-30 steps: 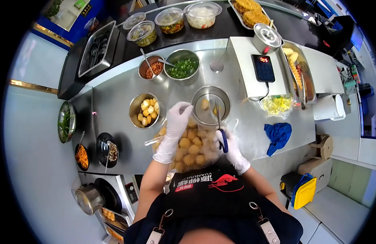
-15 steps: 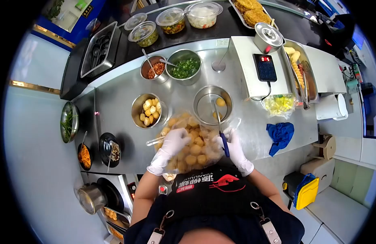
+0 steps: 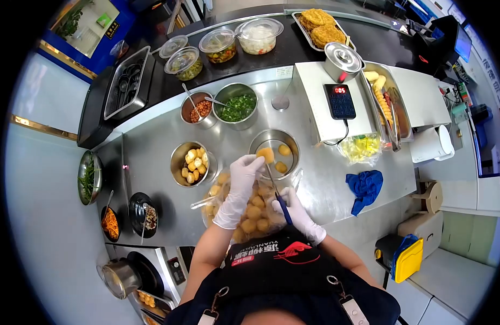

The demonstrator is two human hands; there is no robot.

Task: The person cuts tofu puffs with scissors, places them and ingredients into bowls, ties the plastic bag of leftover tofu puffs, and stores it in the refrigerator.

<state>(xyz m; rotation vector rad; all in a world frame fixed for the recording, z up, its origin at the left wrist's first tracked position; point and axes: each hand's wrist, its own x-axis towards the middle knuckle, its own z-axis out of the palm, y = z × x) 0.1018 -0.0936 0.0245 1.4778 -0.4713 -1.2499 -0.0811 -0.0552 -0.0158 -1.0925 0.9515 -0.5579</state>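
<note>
My left hand (image 3: 243, 181), in a white glove, pinches a round golden ball (image 3: 265, 155) over the near left rim of a steel pot (image 3: 295, 142). Two more balls (image 3: 283, 149) lie inside that pot. My right hand (image 3: 294, 208), also gloved, grips blue-handled scissors (image 3: 283, 207), whose blades point up toward the held ball. Below both hands a clear plastic bag (image 3: 255, 219) full of golden balls rests at the table's near edge, partly covered by my left forearm. To the left stands a steel bowl (image 3: 174, 169) of pale and golden balls.
Behind are steel pots of chopped greens (image 3: 238, 108) and peanuts (image 3: 201, 111). A blue cloth (image 3: 364, 190) and a bag of yellow pieces (image 3: 361, 147) lie on the right. Black bowls (image 3: 132, 216) sit at the left; a white box (image 3: 320, 116) carries a timer (image 3: 340, 101).
My left hand has risen from the bag with a ball between its fingers. The pot now holds two balls farther right, and the scissors have tilted toward the held ball. The view has shifted slightly.
</note>
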